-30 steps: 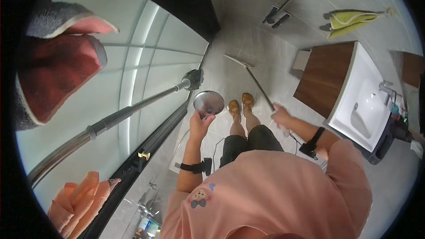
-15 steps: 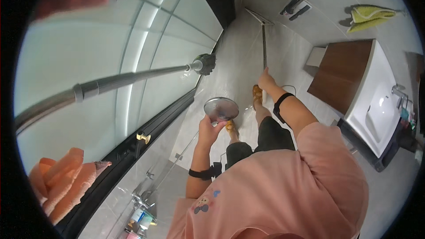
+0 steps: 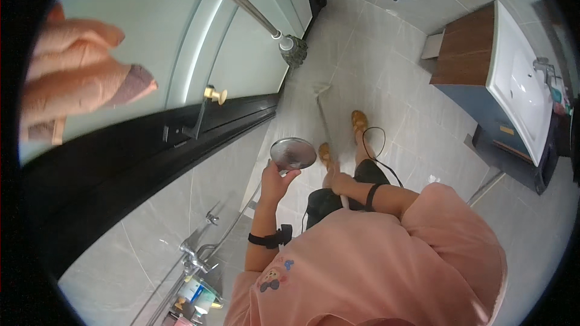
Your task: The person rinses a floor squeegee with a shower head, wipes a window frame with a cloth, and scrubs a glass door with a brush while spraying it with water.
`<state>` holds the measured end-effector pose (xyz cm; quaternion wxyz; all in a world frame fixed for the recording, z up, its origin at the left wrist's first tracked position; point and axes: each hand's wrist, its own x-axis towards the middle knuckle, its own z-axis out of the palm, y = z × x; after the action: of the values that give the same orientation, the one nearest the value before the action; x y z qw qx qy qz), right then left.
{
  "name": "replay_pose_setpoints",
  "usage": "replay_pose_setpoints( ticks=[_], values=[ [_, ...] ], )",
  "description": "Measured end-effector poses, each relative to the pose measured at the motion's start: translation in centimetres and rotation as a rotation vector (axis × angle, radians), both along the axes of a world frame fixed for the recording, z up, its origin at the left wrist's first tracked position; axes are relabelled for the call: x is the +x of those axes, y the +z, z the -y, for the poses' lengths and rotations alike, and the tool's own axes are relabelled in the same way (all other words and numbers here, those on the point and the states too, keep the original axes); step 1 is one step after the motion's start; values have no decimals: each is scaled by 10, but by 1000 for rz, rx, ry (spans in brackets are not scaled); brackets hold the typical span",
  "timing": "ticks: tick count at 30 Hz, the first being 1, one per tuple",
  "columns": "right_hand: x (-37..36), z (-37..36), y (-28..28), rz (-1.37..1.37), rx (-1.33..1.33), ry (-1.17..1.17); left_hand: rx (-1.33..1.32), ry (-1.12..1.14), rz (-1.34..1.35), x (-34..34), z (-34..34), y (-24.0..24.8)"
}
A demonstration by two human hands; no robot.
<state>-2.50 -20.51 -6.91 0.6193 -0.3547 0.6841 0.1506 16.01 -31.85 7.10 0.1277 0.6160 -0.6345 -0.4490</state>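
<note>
My left hand (image 3: 277, 182) is wrapped round the handle of a round chrome shower head (image 3: 294, 154), its broad disc tilted in front of my left thigh. Close to my lap, my right hand (image 3: 342, 183) is closed on the pole of a long-handled floor tool (image 3: 326, 122). That pole runs away from me past my feet to a pale, blurred head (image 3: 321, 89) on the tiled floor. I cannot make out whether that head is a squeegee or a brush. My tan shoes (image 3: 359, 122) stand on either side of the pole's lower stretch.
A mop (image 3: 293, 51) hangs against the frosted door (image 3: 241, 48), with pink towels (image 3: 84, 78) at far left. To the right stands a vanity with a white basin (image 3: 519, 90). A dark cord (image 3: 382, 158) loops beside my right leg. Shower taps (image 3: 194, 258) are at lower left.
My right hand has drawn the pole back toward my body, and its head has come nearer across the floor. The view has shifted; my left hand still holds the shower head.
</note>
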Motion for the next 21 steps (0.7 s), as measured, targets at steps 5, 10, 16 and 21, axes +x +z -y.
replay_pose_setpoints(
  ticks=[5,10,16,21],
  values=[
    [-54,-27,-22,7,-481,201,63,21,-61,11,-37,4],
    [-171,19,39,11,-303,-285,96,107,-95,10,-91,-2],
    [-225,95,-61,-261,-310,-392,187,116,-59,-10,-150,-17],
    [-135,34,-81,-133,-313,1523,141,226,-39,-12,-199,-24]
  ],
)
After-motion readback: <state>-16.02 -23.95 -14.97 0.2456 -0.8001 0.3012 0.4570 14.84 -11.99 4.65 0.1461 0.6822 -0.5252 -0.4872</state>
